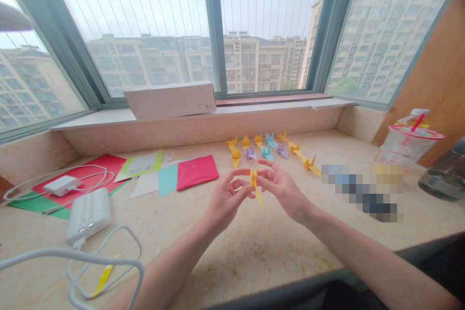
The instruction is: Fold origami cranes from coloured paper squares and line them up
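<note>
Nearest, two bare forearms reach in over the front edge of the pale marble-patterned desk (232,264). The left hand (225,199) and the right hand (282,189) meet near the middle of the desk. The fingertips of both pinch a small folded piece of yellow paper (254,185) from either side, its narrow point hanging down, while the remaining fingers curve apart. The step in hand appears to be shaping this folded paper, and the next move calls for a steady, light pinch on its thin creases.

By the front left corner lie a white power bank (88,215) and a looped white cable (72,256). Behind them are loose sheets of red paper (83,174), pink paper (197,172) and teal paper (167,179). Along the back edge stands a row of small folded paper cranes (269,151) in yellow, teal and lilac. Toward the right edge is a clear plastic cup with a pink lid (409,147). Beyond, a white cardboard box (169,100) sits on the window sill (290,105).
</note>
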`<state>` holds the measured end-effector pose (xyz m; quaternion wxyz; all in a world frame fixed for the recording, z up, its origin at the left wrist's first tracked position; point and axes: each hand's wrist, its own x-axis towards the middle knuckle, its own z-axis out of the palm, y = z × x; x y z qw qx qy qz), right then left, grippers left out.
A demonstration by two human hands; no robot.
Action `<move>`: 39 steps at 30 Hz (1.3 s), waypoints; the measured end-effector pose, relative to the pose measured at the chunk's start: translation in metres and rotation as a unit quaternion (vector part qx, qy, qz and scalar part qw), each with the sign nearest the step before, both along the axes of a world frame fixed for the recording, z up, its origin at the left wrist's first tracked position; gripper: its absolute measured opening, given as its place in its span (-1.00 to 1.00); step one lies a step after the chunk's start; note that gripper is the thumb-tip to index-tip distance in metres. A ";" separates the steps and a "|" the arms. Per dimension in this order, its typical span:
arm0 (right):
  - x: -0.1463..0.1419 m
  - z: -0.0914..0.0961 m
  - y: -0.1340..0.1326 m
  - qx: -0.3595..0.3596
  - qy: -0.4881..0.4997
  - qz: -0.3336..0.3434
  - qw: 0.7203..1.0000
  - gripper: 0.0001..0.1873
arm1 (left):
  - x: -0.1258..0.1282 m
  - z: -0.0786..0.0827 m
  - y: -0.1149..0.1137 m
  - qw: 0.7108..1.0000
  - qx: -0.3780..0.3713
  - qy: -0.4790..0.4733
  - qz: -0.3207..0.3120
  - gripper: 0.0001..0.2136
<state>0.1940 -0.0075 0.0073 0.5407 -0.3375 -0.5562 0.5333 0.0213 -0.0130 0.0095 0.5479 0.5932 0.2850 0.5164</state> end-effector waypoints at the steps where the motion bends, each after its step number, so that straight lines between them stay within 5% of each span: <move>1: 0.000 0.000 0.000 0.004 0.002 0.003 1.000 -0.40 | 0.000 0.001 -0.001 1.000 0.000 0.007 0.000 -0.68; 13: 0.001 0.000 0.000 0.029 0.004 -0.001 1.000 -0.76 | -0.001 0.001 0.000 0.999 0.020 0.018 0.047 -0.74; 22: 0.008 0.005 0.001 0.037 -0.027 -0.042 0.998 -0.73 | -0.005 0.005 0.004 0.997 0.016 0.015 0.079 -0.77; 28: 0.006 0.001 0.003 0.028 -0.017 -0.027 0.999 -0.70 | -0.008 0.006 0.007 0.997 -0.055 0.043 0.027 -0.74; 39: 0.010 0.001 0.007 0.020 0.109 -0.052 0.992 -0.81 | -0.010 0.006 0.008 0.997 -0.060 0.025 0.029 -0.77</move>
